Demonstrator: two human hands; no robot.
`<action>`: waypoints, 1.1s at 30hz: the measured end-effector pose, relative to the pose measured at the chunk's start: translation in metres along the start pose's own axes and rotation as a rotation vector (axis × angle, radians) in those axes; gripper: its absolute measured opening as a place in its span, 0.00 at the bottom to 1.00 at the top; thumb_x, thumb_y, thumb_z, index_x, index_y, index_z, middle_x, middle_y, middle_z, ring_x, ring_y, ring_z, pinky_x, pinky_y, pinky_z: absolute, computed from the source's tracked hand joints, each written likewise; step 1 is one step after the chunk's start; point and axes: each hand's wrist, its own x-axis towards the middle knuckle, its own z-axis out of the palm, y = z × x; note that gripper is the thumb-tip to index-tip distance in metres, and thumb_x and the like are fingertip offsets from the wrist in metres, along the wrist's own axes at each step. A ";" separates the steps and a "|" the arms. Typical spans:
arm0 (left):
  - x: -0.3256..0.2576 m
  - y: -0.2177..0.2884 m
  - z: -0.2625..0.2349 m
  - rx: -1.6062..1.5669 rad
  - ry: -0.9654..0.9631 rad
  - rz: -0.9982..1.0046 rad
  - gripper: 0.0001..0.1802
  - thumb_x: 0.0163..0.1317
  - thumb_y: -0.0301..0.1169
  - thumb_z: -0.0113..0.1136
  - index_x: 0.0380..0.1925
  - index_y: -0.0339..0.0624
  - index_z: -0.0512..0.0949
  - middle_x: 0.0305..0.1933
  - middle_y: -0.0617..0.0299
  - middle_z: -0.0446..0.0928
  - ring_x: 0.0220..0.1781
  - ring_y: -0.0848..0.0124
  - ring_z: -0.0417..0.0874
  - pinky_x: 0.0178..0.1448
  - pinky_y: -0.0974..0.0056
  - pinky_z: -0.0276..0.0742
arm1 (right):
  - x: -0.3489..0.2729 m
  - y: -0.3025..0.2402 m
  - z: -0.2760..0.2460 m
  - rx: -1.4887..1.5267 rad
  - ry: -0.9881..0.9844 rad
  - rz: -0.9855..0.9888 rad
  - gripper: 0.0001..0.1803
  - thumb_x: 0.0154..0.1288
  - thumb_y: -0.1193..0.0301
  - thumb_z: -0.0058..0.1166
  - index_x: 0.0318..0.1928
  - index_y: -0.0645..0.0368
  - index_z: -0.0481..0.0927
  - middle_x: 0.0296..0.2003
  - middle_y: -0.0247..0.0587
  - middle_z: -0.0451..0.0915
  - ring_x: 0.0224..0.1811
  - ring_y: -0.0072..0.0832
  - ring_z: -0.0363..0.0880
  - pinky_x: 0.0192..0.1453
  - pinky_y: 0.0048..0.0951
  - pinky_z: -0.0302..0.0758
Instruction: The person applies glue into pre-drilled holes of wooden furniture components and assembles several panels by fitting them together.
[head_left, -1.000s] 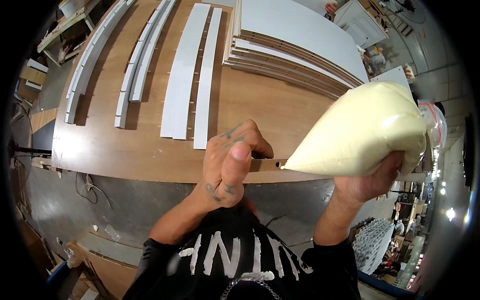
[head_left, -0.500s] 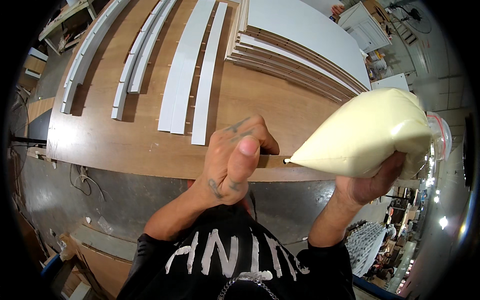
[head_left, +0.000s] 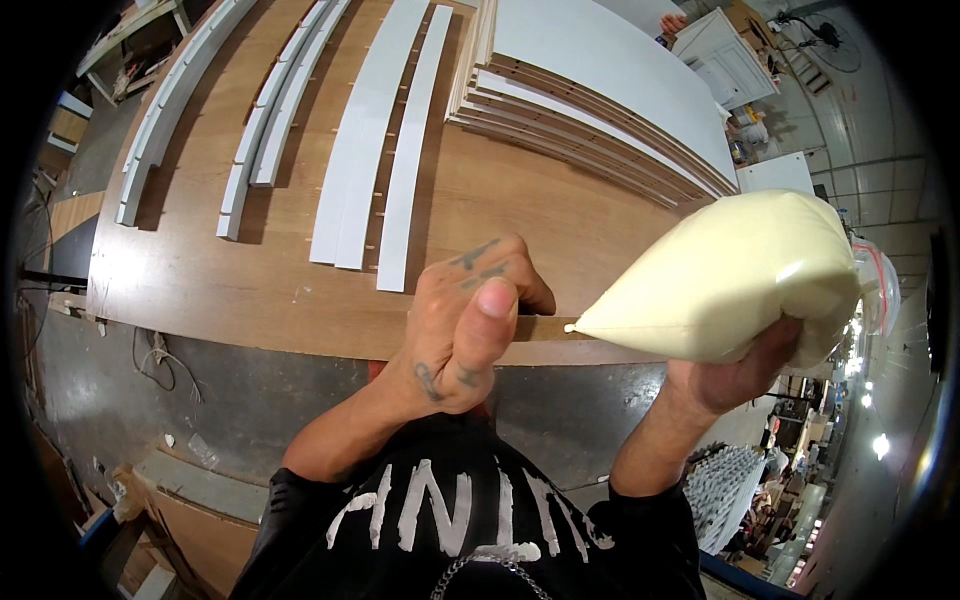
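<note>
My right hand [head_left: 735, 375] is wrapped round the underside of a plump clear bag of pale yellow glue-like paste [head_left: 730, 275]. The bag tapers to a small tip on its left, with a pale bead at the end. This tip hangs at a narrow brown wooden strip [head_left: 543, 329] seen edge-on by the table's near edge. My left hand [head_left: 468, 325] is closed in a fist with the thumb uppermost, at the left end of that strip. It appears to grip the strip, though the fingers' undersides are hidden.
On the brown table [head_left: 250, 290] lie long white slats [head_left: 365, 150] with small dowels along their sides, and notched white rails [head_left: 185, 90] farther left. A stack of white panels [head_left: 620, 80] stands at the back right. Cables [head_left: 165, 360] lie on the floor.
The bag and its tip have lowered slightly; the dark hole seen beside the tip before is now hidden. My left hand keeps nearly the same place and grip.
</note>
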 end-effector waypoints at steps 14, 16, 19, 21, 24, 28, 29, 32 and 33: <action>-0.005 0.004 0.004 0.050 0.021 -0.036 0.30 0.70 0.42 0.28 0.20 0.31 0.73 0.22 0.54 0.69 0.21 0.64 0.69 0.26 0.64 0.63 | -0.010 -0.012 0.013 0.012 0.134 0.121 0.36 0.57 0.60 0.59 0.63 0.59 0.62 0.57 0.43 0.69 0.59 0.38 0.69 0.63 0.45 0.67; -0.007 0.005 0.003 0.061 0.010 -0.056 0.31 0.70 0.42 0.28 0.19 0.31 0.73 0.22 0.54 0.70 0.21 0.65 0.70 0.27 0.64 0.63 | -0.011 -0.017 0.024 -0.015 0.198 0.136 0.37 0.54 0.63 0.61 0.62 0.60 0.63 0.56 0.42 0.71 0.58 0.37 0.70 0.63 0.44 0.67; -0.007 0.006 0.005 0.054 0.028 -0.042 0.31 0.70 0.42 0.28 0.19 0.31 0.73 0.21 0.55 0.69 0.21 0.66 0.70 0.26 0.65 0.63 | -0.011 -0.013 0.019 -0.017 0.122 0.072 0.37 0.56 0.64 0.60 0.64 0.59 0.61 0.57 0.41 0.70 0.58 0.37 0.70 0.63 0.44 0.67; -0.007 0.007 0.005 0.064 0.027 -0.052 0.31 0.69 0.43 0.28 0.19 0.31 0.73 0.21 0.55 0.69 0.21 0.66 0.70 0.26 0.65 0.63 | -0.010 -0.011 0.015 -0.053 0.084 0.027 0.37 0.58 0.64 0.59 0.65 0.59 0.59 0.57 0.41 0.70 0.58 0.38 0.71 0.63 0.44 0.68; -0.008 0.011 0.005 0.079 0.026 -0.083 0.33 0.69 0.45 0.27 0.18 0.32 0.73 0.21 0.56 0.69 0.21 0.67 0.70 0.26 0.65 0.62 | -0.006 -0.015 0.008 -0.142 0.160 -0.011 0.35 0.61 0.59 0.53 0.66 0.58 0.57 0.59 0.45 0.68 0.59 0.40 0.70 0.63 0.46 0.68; -0.011 0.013 0.010 0.101 0.056 -0.078 0.34 0.69 0.47 0.27 0.18 0.32 0.73 0.20 0.56 0.70 0.21 0.67 0.70 0.25 0.66 0.62 | 0.004 -0.028 -0.030 -0.124 0.319 -0.030 0.34 0.66 0.50 0.42 0.66 0.55 0.56 0.60 0.49 0.65 0.61 0.45 0.67 0.63 0.53 0.66; -0.011 0.012 0.010 0.117 0.048 -0.070 0.35 0.68 0.47 0.26 0.17 0.32 0.73 0.19 0.55 0.70 0.21 0.67 0.70 0.26 0.65 0.62 | 0.006 -0.031 -0.038 -0.139 0.345 -0.028 0.34 0.66 0.49 0.41 0.66 0.54 0.56 0.61 0.49 0.65 0.61 0.45 0.67 0.63 0.53 0.66; -0.013 0.010 0.016 0.108 0.139 -0.109 0.35 0.67 0.48 0.26 0.16 0.31 0.74 0.19 0.55 0.70 0.21 0.66 0.70 0.27 0.65 0.63 | 0.008 -0.035 -0.062 -0.157 0.375 -0.023 0.33 0.67 0.48 0.39 0.66 0.54 0.57 0.61 0.47 0.65 0.61 0.44 0.67 0.63 0.52 0.66; -0.012 0.011 0.018 0.116 0.154 -0.129 0.36 0.65 0.49 0.27 0.15 0.30 0.74 0.19 0.53 0.70 0.22 0.66 0.70 0.28 0.65 0.63 | 0.007 -0.034 -0.071 -0.146 0.345 -0.021 0.33 0.67 0.48 0.39 0.65 0.54 0.57 0.61 0.47 0.65 0.61 0.43 0.67 0.63 0.51 0.66</action>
